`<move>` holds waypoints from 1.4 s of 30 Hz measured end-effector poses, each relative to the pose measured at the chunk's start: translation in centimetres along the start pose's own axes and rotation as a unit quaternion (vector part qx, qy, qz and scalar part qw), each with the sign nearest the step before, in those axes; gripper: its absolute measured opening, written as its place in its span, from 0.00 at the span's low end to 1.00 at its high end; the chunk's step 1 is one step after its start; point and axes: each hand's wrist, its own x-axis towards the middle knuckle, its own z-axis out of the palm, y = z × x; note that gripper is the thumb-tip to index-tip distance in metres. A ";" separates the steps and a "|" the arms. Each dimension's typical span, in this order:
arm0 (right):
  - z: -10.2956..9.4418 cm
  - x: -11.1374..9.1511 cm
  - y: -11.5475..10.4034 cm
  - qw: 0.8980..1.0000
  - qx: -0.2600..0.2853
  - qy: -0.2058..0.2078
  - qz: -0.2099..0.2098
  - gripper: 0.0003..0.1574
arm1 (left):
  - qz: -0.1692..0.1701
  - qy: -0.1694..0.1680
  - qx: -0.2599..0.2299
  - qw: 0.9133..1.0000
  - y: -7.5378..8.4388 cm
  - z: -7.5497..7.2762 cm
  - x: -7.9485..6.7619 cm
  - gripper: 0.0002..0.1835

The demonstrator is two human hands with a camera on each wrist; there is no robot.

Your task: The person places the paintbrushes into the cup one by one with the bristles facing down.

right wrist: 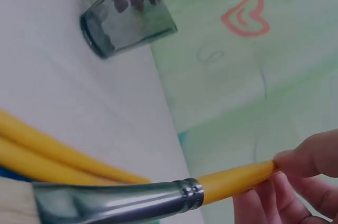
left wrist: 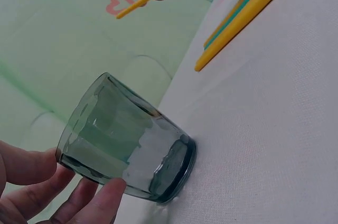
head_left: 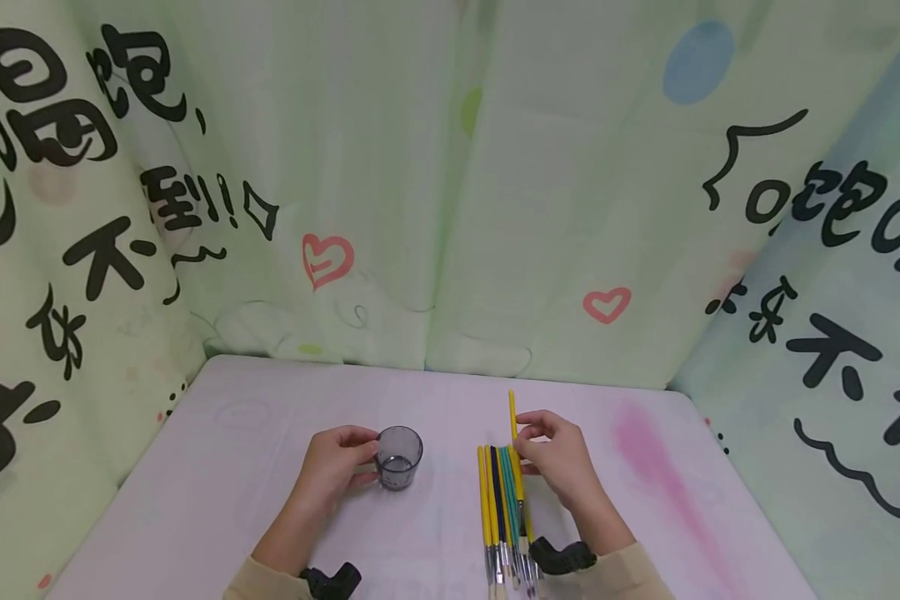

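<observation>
My left hand (head_left: 336, 460) grips a grey see-through glass (head_left: 400, 458) by its side, thumb and fingers on its wall. The glass stands upright on the white table, and nothing shows inside it. To the right, my right hand (head_left: 558, 454) pinches the yellow handle of a paintbrush (right wrist: 237, 179). Its silver ferrule and pale flat bristles point back toward my wrist, while the handle end sticks out past my fingers. Beneath and beside it lies a row of several paintbrushes (head_left: 492, 500) with yellow, dark blue and teal handles, bristles toward me.
The white tabletop (head_left: 270, 467) has a pink smear (head_left: 660, 467) on its right side. A pale green curtain (head_left: 390, 167) with black writing and red hearts hangs behind the table and along both sides. Dark wrist mounts (head_left: 562, 557) sit at both sleeves.
</observation>
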 end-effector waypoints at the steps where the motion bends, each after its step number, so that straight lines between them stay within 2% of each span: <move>1: 0.2 0.0 -0.3 1.000 0.003 0.001 -0.005 0.20 | 0.001 0.000 0.000 1.000 0.0 0.0 0.0 0.10; 13: 2.9 -0.4 -4.6 0.995 0.075 0.002 -0.073 0.21 | -0.001 0.005 0.006 1.000 0.0 -0.1 -0.2 0.09; 19: 4.5 -0.1 -5.7 0.988 0.107 -0.007 -0.112 0.21 | 0.001 0.004 0.002 1.000 -0.1 -0.2 -0.2 0.10; 24: 5.7 0.0 -6.6 0.984 0.125 -0.014 -0.129 0.22 | 0.003 0.001 -0.001 1.000 -0.2 -0.3 -0.1 0.09; 32: 7.2 0.3 -7.9 0.971 0.168 -0.014 -0.168 0.22 | 0.008 -0.004 -0.007 1.000 -0.1 -0.1 0.0 0.10; 42: 9.2 0.5 -9.3 0.955 0.216 0.012 -0.201 0.22 | 0.003 0.003 0.006 1.000 0.2 -0.1 -0.2 0.10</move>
